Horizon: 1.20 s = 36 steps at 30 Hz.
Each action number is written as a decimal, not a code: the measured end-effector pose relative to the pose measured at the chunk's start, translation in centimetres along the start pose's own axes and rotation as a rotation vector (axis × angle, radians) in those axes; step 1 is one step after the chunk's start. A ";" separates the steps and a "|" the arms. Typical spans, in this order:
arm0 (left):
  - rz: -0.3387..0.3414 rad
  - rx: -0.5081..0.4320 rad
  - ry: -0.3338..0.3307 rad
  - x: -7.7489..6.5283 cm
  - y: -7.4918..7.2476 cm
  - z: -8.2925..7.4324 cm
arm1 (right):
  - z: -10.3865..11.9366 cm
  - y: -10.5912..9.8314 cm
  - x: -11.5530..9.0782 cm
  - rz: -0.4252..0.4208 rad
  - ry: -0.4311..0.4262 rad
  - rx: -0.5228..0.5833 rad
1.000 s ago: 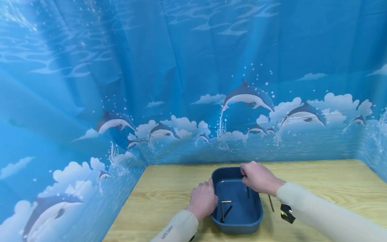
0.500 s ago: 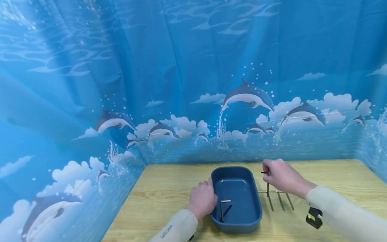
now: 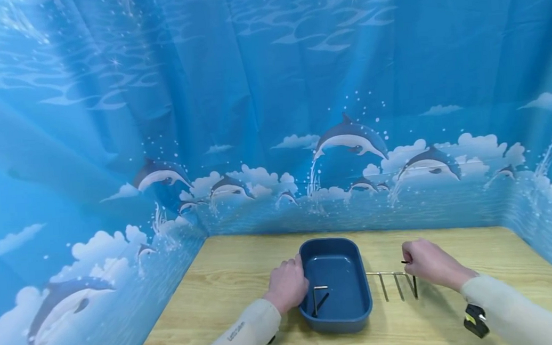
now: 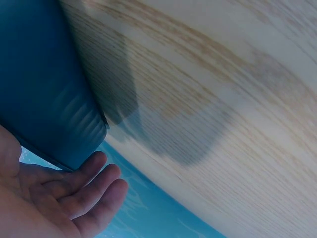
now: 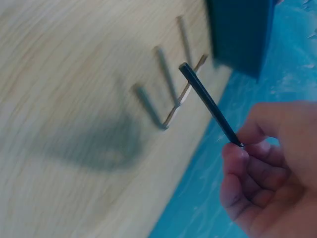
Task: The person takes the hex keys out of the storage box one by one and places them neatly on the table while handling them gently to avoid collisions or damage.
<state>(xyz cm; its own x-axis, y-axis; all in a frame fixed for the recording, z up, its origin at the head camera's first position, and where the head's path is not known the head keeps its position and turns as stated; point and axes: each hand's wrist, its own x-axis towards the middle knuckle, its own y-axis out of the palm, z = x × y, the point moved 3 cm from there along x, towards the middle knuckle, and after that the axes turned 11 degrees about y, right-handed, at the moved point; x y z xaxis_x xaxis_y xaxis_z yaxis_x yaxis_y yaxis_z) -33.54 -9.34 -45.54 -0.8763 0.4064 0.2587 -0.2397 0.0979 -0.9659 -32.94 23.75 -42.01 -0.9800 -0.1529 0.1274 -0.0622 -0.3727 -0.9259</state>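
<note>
head view, right hand (image 3: 428, 263) pinching hex key (image 5: 209, 102), left hand (image 3: 287, 284) (fingers bent) holding bin (image 3: 337, 326)

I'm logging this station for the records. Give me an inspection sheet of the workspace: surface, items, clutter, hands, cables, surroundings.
Surface: table with light wood grain.
Items: blue bin containing a gold-coloured L-shaped rod and a black rod; three metallic rods in a row on the table, right of the bin.
Clutter: nothing seen.
Left hand: holds the bin at its left rim.
Right hand: pinches a dark L-shaped rod near the row's right end; table contact unclear.
Cables: nothing seen.
Surroundings: blue backdrop printed with dolphins and clouds.
</note>
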 end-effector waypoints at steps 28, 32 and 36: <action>0.027 0.005 -0.007 0.1 -0.2 0.0 | -4.8 3.4 1.8 0.114 0.116 -0.036; 0.027 0.006 -0.006 0.1 -0.2 0.0 | -4.9 3.6 2.0 0.124 0.112 -0.031; 0.016 0.019 -0.003 0.1 -0.3 -0.1 | -4.8 3.8 2.2 0.114 0.098 -0.029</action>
<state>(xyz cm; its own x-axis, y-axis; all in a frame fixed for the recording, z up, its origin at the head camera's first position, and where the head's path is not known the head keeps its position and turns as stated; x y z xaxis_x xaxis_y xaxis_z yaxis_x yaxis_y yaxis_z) -33.51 -9.28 -45.22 -0.8813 0.4052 0.2431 -0.2335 0.0739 -0.9695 -36.22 26.42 -46.92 -0.9947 -0.1019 -0.0128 0.0461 -0.3317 -0.9423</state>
